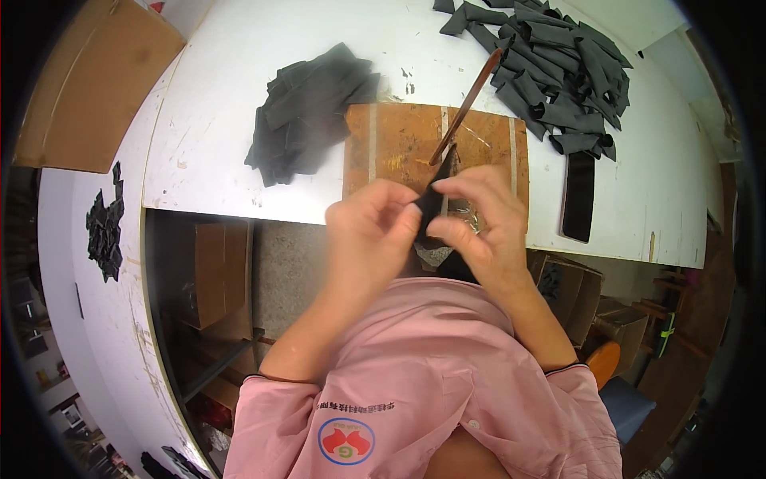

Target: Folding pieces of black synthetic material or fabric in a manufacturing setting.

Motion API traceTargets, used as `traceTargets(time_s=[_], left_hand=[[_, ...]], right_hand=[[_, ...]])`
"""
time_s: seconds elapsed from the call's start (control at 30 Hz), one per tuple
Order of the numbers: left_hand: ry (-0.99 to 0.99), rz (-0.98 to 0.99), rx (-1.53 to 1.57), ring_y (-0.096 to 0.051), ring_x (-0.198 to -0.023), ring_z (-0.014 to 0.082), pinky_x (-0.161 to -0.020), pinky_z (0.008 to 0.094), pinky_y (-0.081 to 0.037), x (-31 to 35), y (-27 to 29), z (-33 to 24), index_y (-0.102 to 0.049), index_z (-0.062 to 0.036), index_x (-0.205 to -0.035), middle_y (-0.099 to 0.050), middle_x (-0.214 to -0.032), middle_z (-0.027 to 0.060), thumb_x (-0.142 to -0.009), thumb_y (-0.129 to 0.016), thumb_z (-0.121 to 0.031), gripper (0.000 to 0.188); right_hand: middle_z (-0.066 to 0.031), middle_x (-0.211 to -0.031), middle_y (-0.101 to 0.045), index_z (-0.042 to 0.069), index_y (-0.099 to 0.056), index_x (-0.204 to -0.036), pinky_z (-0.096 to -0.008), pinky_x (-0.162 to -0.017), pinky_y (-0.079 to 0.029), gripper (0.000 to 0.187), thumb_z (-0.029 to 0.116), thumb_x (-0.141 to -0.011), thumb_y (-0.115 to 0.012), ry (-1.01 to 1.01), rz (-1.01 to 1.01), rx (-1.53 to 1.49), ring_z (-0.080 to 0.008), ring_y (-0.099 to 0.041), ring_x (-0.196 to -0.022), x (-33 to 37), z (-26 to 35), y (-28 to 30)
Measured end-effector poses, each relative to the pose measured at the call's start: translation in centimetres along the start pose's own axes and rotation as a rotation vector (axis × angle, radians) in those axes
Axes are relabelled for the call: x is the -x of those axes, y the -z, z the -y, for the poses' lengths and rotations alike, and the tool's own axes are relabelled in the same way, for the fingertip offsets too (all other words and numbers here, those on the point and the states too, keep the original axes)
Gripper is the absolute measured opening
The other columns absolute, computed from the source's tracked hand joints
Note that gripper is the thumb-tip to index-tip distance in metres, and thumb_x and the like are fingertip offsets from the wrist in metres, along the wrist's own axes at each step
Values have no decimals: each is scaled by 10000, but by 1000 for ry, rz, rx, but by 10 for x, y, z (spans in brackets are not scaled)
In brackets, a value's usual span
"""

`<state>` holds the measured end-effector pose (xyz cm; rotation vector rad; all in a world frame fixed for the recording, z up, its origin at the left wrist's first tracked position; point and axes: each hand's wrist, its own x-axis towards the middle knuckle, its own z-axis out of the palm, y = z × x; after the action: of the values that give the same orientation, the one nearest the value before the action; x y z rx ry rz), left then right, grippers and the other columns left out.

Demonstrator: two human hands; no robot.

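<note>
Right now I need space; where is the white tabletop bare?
Bare: left of the flat charcoal fabric pile; between it and the heap of folded charcoal strips, beyond the rectangular orange board; right of the black rectangular slab. Crowded: that board, behind a thin brown rod, the left hand and right hand.

A pink shirt [415,339] is worn, its short sleeves [270,411] edged with thin dark trim [568,368], its front marked by dark lettering [357,407] and a blue-ringed round badge [346,441] bearing red shapes.

Matt cloth piece [432,207], scuffed board [399,144], smooth tabletop [207,128]
</note>
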<state>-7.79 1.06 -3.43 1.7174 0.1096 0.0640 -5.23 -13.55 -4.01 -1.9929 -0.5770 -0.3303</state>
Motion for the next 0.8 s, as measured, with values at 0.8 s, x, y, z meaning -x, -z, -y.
traceTargets(time_s=[0.8], left_hand=[[-160, -192, -76, -402, -491, -10, -427, 146, -314, -10, -16, 8, -581, 29, -836, -528, -599, -15, -774, -565, 24, 65]], right_hand=[[-50, -696, -539, 9, -589, -837, -273, -527, -441, 126, 36, -720, -627, -273, -39, -308, -141, -544, -613, -6, -6, -17]])
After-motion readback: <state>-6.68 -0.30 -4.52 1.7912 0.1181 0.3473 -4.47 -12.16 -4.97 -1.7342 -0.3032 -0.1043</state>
